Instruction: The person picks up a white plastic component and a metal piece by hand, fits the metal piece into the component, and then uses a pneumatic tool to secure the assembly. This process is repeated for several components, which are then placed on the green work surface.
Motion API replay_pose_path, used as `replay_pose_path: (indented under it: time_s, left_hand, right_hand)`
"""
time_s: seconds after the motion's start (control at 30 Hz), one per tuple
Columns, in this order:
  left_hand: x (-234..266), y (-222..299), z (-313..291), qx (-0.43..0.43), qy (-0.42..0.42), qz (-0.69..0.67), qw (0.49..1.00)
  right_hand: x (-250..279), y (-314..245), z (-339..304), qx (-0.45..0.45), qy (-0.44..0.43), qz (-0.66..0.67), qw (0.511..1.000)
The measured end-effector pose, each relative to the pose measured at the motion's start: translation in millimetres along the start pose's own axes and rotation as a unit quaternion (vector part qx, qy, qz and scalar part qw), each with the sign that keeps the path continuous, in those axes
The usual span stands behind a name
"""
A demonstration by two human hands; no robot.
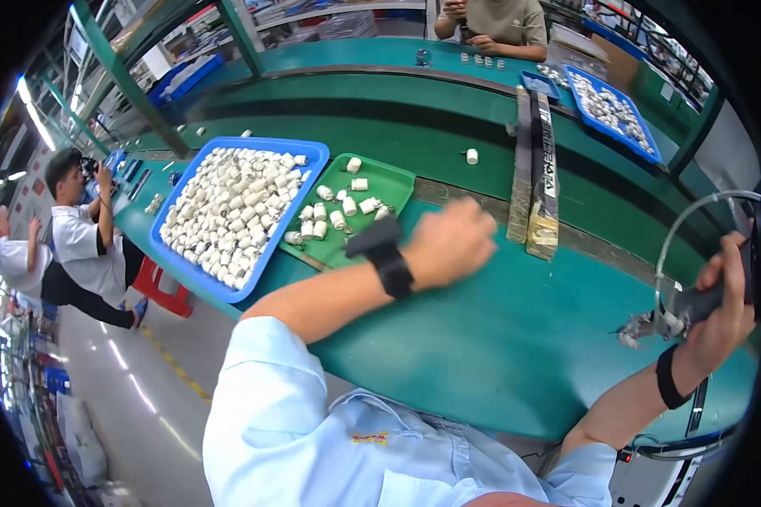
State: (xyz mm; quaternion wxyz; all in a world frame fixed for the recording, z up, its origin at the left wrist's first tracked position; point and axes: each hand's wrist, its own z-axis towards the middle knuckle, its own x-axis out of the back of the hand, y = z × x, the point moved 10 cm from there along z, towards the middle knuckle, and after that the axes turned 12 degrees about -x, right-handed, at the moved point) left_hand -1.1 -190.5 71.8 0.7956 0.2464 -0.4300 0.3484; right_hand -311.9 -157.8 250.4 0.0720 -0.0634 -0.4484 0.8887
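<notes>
My left hand [452, 243] is over the green bench, just right of the green tray [402, 182]. Motion smears its curled fingers, and I cannot see whether anything is in them. At the far right my right hand [725, 308] is wrapped round a dark hand-held tool [700, 302] with a metal head and a pale tube looping above it. Several small white cylindrical parts [338, 220] with metal ends lie loose in the green tray. Beside it a blue tray [300, 150] is heaped with many more. One white part [472, 156] stands on the green belt beyond my left hand.
Two long bars [537, 169] lie across the belt's near edge, right of my left hand. Across the belt, a person [503, 29] sits near a second blue tray [647, 148] of white parts. Other people [84, 211] and a red stool [165, 291] are at left.
</notes>
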Motion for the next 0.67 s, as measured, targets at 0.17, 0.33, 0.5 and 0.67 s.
replay_pose_path:
  time_s: [0.17, 0.33, 0.5, 0.67]
  left_hand:
    - [108, -142, -49, 0.099, 0.054, 0.24, 0.964]
    - [142, -231, -111, 0.273, -0.033, 0.313, 0.909]
    - [115, -211, -28, 0.273, -0.081, 0.304, 0.909]
    - [-9, -201, 68, 0.246, -0.099, 0.063, 0.962]
  right_hand:
    - [23, -7, 0, 0.034, 0.027, -0.04, 0.998]
    - [1, -19, 2, 0.039, 0.072, -0.057, 0.995]
    - [-2, -21, 0, 0.041, 0.086, -0.078, 0.992]
    - [-2, -17, 0, 0.038, 0.072, -0.067, 0.994]
